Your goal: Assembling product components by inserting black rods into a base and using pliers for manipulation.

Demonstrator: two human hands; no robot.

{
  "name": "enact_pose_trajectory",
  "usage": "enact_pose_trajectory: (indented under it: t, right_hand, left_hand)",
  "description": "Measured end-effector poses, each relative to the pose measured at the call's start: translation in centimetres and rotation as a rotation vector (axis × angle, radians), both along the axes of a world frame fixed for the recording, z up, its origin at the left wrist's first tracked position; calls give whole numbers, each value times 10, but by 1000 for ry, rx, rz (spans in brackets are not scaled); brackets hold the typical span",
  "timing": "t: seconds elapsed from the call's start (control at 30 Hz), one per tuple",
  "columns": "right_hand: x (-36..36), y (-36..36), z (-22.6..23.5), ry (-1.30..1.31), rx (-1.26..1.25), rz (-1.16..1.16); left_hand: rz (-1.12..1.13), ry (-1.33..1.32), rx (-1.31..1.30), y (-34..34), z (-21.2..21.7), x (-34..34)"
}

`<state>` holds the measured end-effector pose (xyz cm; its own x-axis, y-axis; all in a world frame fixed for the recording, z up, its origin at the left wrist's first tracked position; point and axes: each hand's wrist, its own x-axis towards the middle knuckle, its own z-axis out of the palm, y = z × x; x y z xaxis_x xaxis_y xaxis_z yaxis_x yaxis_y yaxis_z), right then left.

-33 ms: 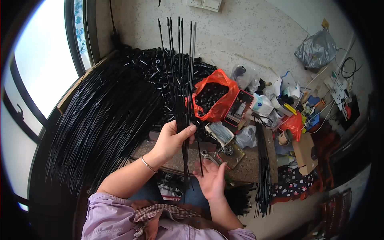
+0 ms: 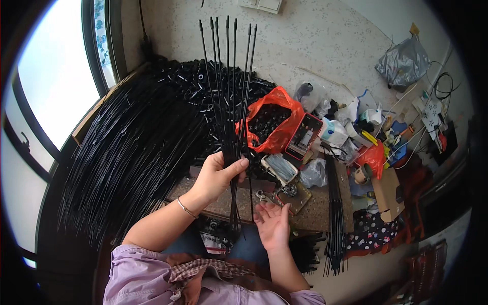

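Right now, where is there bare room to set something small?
Perhaps the tabletop's front patch, between the flat brownish item and the overhanging rod bundle. Crowded: behind, the red bag and heaped black parts; leftward, the left hand gripping black rods.

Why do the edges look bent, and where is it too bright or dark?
In the head view, the fisheye lens bends straight edges near the rim; in that same view, glare bleaches the window, while the held black rods blend into the dark pile behind them.
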<state>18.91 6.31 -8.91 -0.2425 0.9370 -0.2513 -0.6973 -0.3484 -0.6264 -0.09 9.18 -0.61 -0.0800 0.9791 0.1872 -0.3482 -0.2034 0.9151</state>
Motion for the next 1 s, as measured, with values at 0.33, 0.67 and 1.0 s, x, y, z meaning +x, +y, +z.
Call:
enact_pose_trajectory:
  t: [0.33, 0.67, 1.0]
  right_hand:
    - [-18, 6, 8, -559, 409, 274]
    - [-5, 10, 19, -725, 719, 139]
    - [10, 2, 20, -1128, 894, -312]
  left_hand:
    - [-99, 61, -64, -12, -19, 10]
    - [-244, -90, -12, -21, -15, 13]
    - [-212, -253, -69, -22, -15, 15]
